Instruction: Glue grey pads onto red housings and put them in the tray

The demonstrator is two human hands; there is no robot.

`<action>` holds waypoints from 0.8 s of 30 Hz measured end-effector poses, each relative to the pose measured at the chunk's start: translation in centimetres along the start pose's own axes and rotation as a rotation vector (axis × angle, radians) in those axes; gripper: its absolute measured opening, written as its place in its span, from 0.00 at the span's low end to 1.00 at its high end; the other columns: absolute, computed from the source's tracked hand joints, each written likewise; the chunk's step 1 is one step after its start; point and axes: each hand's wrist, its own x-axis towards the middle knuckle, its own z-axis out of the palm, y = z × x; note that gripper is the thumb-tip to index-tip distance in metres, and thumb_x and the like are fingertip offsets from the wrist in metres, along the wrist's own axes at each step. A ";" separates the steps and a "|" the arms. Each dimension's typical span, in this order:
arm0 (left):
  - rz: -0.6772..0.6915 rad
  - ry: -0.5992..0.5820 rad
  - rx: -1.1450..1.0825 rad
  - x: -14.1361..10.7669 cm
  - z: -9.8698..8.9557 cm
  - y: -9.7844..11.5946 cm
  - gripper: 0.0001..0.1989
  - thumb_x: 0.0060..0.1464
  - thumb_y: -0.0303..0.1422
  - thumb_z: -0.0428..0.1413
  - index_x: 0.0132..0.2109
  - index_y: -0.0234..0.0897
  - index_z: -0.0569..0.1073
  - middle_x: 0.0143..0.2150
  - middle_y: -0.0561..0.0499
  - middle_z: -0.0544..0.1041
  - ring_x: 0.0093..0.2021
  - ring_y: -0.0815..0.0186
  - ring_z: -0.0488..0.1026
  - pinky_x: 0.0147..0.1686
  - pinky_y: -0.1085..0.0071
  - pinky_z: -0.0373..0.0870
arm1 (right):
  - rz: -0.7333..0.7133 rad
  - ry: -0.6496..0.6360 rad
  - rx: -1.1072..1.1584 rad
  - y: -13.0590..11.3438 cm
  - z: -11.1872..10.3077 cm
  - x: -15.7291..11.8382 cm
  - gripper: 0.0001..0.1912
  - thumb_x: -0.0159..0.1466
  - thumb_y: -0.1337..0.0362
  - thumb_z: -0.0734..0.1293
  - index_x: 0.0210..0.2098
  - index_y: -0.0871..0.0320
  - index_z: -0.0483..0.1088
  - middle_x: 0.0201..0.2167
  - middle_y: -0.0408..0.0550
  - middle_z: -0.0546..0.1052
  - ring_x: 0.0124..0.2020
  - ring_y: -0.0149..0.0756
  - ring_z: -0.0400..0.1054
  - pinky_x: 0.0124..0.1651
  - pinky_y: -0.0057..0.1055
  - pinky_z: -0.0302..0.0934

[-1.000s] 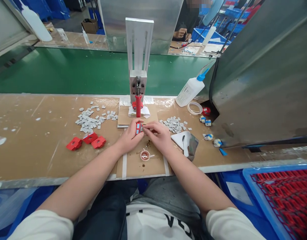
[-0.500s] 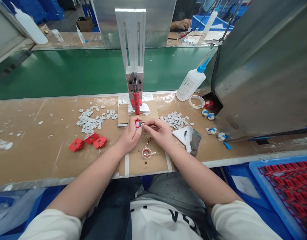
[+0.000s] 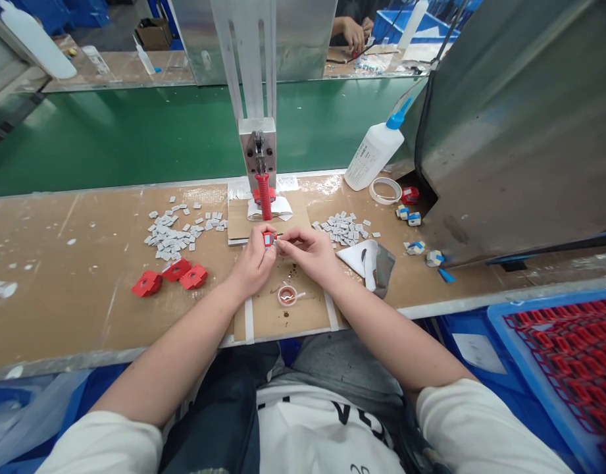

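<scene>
My left hand (image 3: pixel 256 262) is closed around a small red plastic part (image 3: pixel 269 238) with a light-coloured square on its face. Pinched together at that part's right side are the fingertips of my right hand (image 3: pixel 307 255); whatever they hold is too small to make out. Just below the hands, a small round cup (image 3: pixel 287 295) of reddish-brown liquid stands on the cardboard, with dark specks around it. Beyond them is a clamp press with a red handle (image 3: pixel 264 197), and another red part sits under it on white cloth.
Small grey square pieces lie in a left pile (image 3: pixel 169 234) and a right pile (image 3: pixel 347 228). Several red parts (image 3: pixel 177 268) rest at left. At right are a grey-white cloth (image 3: pixel 369 263), a white bottle (image 3: pixel 374 155), a tape roll (image 3: pixel 385 191) and a blue crate (image 3: pixel 500 322). Opposite, another person's hand (image 3: pixel 353 34) works.
The view has shifted slightly, so the bench items appear a little further left and higher. Both hands stay together at the red part. The other person's hands have moved.
</scene>
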 end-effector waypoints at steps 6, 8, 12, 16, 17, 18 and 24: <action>0.056 -0.003 0.014 0.1 0.3 -0.5 0.13 0.70 0.36 0.47 0.58 0.39 0.59 0.52 0.44 0.70 0.50 0.58 0.71 0.54 0.60 0.70 | 0.026 -0.030 -0.008 0.4 0.3 -0.1 0.15 0.66 0.50 0.74 0.37 0.56 0.78 0.36 0.48 0.83 0.36 0.38 0.77 0.43 0.35 0.72; 0.070 0.012 0.004 0.1 0.3 -0.4 0.13 0.70 0.35 0.47 0.58 0.39 0.60 0.50 0.45 0.70 0.48 0.59 0.71 0.51 0.61 0.71 | -0.009 -0.034 -0.041 0.5 0.1 0.0 0.15 0.68 0.50 0.72 0.38 0.55 0.75 0.37 0.48 0.81 0.36 0.37 0.75 0.42 0.35 0.71; 0.131 0.066 -0.004 0.1 0.2 -0.2 0.12 0.69 0.34 0.48 0.58 0.40 0.61 0.49 0.46 0.71 0.44 0.61 0.71 0.48 0.63 0.71 | -0.109 -0.045 -0.258 0.1 -0.6 0.1 0.15 0.71 0.49 0.69 0.40 0.54 0.68 0.34 0.44 0.75 0.34 0.35 0.70 0.39 0.32 0.63; 0.245 0.068 0.037 -0.1 -0.2 -0.1 0.14 0.69 0.34 0.48 0.59 0.40 0.61 0.51 0.46 0.71 0.47 0.60 0.72 0.50 0.63 0.72 | -0.244 -0.277 -0.516 -0.6 -1.4 -0.1 0.16 0.79 0.53 0.56 0.41 0.54 0.66 0.33 0.45 0.74 0.33 0.36 0.66 0.39 0.32 0.56; 0.266 0.065 0.045 -0.2 -0.2 -0.1 0.14 0.69 0.34 0.48 0.59 0.40 0.61 0.51 0.46 0.71 0.48 0.59 0.72 0.50 0.62 0.72 | -0.293 -0.310 -0.561 -0.6 -1.4 -0.2 0.17 0.80 0.53 0.54 0.41 0.55 0.66 0.34 0.45 0.74 0.34 0.36 0.66 0.39 0.33 0.55; 0.282 0.060 0.050 -0.2 -0.3 -0.1 0.14 0.69 0.35 0.47 0.59 0.40 0.61 0.52 0.45 0.71 0.49 0.59 0.72 0.51 0.61 0.72 | -0.336 -0.330 -0.596 -0.6 -1.5 -0.2 0.18 0.80 0.54 0.52 0.40 0.55 0.65 0.34 0.46 0.74 0.34 0.37 0.66 0.39 0.33 0.55; 0.337 0.022 0.063 -0.3 -0.5 -0.3 0.16 0.70 0.38 0.44 0.60 0.39 0.61 0.54 0.43 0.71 0.51 0.56 0.72 0.52 0.59 0.71 | -0.427 -0.351 -0.616 -0.2 -1.1 -0.3 0.18 0.81 0.56 0.51 0.39 0.55 0.63 0.35 0.48 0.76 0.35 0.38 0.67 0.39 0.33 0.55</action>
